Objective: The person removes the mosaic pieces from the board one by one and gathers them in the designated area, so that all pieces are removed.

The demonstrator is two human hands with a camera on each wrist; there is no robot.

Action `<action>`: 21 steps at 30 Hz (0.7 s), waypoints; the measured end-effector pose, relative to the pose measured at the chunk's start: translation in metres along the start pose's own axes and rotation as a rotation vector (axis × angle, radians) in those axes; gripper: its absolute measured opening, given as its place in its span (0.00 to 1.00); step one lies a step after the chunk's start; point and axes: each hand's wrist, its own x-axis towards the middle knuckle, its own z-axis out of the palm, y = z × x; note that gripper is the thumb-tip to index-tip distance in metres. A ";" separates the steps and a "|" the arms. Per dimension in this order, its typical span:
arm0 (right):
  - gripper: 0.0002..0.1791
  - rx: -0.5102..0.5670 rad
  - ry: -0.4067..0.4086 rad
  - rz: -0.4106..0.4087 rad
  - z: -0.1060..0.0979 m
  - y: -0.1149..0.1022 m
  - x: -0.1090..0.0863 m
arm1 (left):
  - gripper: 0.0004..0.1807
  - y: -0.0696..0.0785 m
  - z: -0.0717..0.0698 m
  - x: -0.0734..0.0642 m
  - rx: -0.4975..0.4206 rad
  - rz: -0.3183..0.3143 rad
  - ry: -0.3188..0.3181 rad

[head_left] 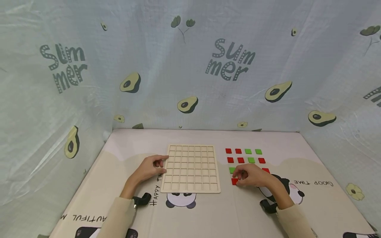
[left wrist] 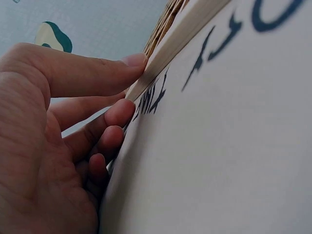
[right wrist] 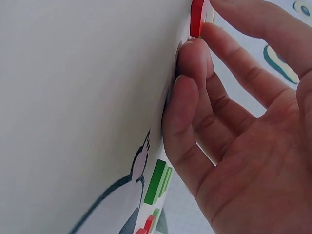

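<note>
A pale wooden grid board (head_left: pixel 190 168) lies flat on the table. My left hand (head_left: pixel 151 166) rests at its left edge, thumb and index finger touching the edge some way apart. In the left wrist view, the thumb of that hand (left wrist: pixel 53 112) presses the board's side (left wrist: pixel 165 51), and other fingers bend loosely below. To the right of the board, my right hand (head_left: pixel 253 175) has its thumb and index finger at the edges of a red square tile (head_left: pixel 234 181), which lies on the table. The right wrist view shows this tile (right wrist: pixel 196 19) beside those fingertips; their exact contact is partly hidden.
Beyond the right hand, several red and green tiles lie in rows, among them a green tile (head_left: pixel 258 151) and a red tile (head_left: pixel 228 151). My right hand covers part of the rows. A printed cloth (head_left: pixel 190 66) hangs behind and at both sides.
</note>
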 end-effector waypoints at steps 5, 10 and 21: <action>0.09 -0.003 0.015 -0.004 0.000 0.002 0.000 | 0.33 -0.001 0.000 0.004 0.009 0.006 0.001; 0.09 0.016 0.013 -0.017 0.000 0.004 0.000 | 0.33 -0.001 0.000 0.004 0.023 -0.001 -0.002; 0.05 -0.020 0.050 -0.003 -0.002 0.004 -0.004 | 0.29 0.002 0.001 0.005 0.022 -0.018 0.006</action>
